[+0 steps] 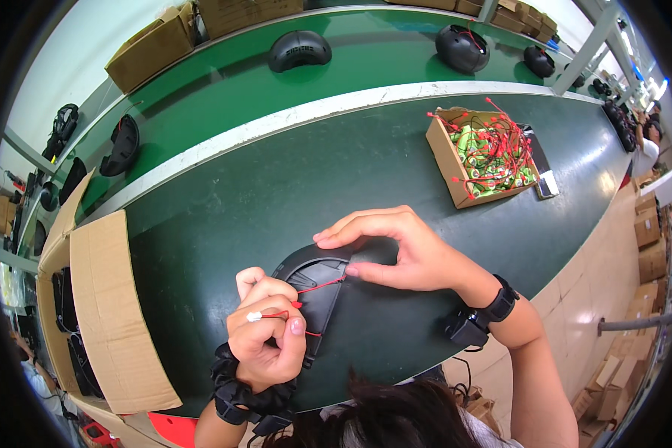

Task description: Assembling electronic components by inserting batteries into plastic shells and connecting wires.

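Note:
A black curved plastic shell [322, 305] lies tilted on the dark green table in front of me, its hollow side showing. My right hand [414, 250] grips its far right edge, thumb on the rim and fingers over the outside. At the near left, my left hand [265, 332] is closed with fingers curled around a thin red wire [322, 286] that runs across the hollow. A small white connector [254, 316] sticks out between those fingers, with a red plug [297, 305] beside them. Whatever lies inside the left fist is hidden.
An open carton [442, 153] of green cylindrical cells with red-tipped leads stands at the far right. To my left is a cardboard box [116, 313] with black parts inside. Beyond a white rail [276, 122], several black shells [300, 51] sit on a green strip.

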Demonstrator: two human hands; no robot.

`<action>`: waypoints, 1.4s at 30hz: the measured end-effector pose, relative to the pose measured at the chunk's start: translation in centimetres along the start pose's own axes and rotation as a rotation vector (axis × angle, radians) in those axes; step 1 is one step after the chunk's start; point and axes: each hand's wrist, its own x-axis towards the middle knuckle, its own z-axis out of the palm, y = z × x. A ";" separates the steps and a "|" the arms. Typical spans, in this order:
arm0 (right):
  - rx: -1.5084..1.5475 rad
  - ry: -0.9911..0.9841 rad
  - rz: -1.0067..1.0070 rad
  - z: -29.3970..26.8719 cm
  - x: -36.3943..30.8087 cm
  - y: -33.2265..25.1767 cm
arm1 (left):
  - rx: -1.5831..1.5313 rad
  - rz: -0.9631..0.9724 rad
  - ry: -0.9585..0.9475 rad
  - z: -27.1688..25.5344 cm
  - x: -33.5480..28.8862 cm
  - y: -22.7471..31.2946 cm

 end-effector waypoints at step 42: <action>-0.495 0.213 -0.240 2.6 -0.4 0.4 | 0.011 -0.011 0.067 0.0 0.0 0.0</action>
